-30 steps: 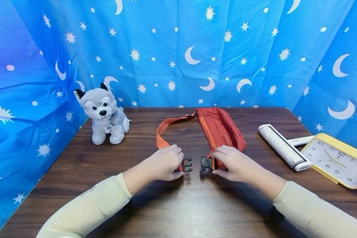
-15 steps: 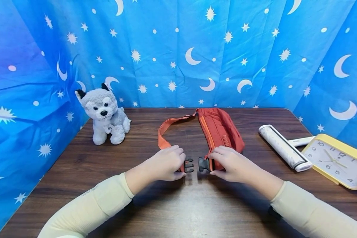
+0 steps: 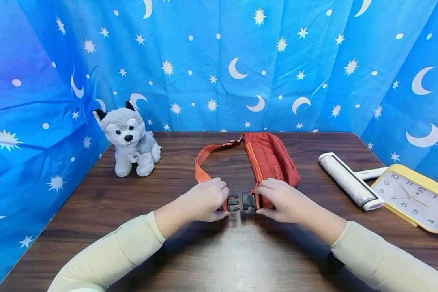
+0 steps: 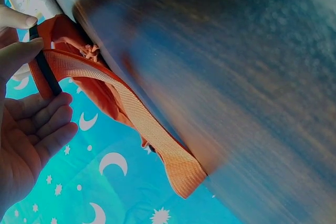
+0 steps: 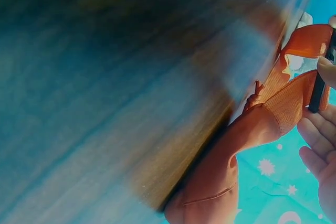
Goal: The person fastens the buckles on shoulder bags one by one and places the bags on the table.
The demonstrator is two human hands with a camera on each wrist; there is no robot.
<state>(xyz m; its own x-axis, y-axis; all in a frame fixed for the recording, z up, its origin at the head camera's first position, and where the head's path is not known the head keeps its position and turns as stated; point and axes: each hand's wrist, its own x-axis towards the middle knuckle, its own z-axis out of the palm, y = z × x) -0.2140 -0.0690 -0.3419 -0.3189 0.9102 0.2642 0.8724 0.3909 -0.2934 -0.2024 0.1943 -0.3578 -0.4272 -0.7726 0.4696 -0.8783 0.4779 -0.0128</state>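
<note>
A rust-red waist bag (image 3: 271,156) lies on the table with its orange strap (image 3: 203,160) looping out to the left. My left hand (image 3: 206,200) pinches the strap end by the black prong half of the buckle (image 3: 233,202), thumb below and fingers above. Opposite it, my right hand (image 3: 284,200) pinches the black socket half of the buckle (image 3: 249,201) at the bag's near end. The two halves face each other with a small gap between them. In the left wrist view the webbing (image 4: 147,114) runs from my fingers down to the table.
A grey plush husky (image 3: 131,140) sits at the left on the brown wooden table (image 3: 219,255). To the right lie a white lint roller (image 3: 350,180) and a yellow-framed clock (image 3: 416,196), the roller's handle reaching the clock. A blue star-and-moon curtain (image 3: 190,73) surrounds the table.
The gap between the buckle halves has narrowed. My right hand has shifted slightly left with the socket half, and my left hand slightly right with the prong half.
</note>
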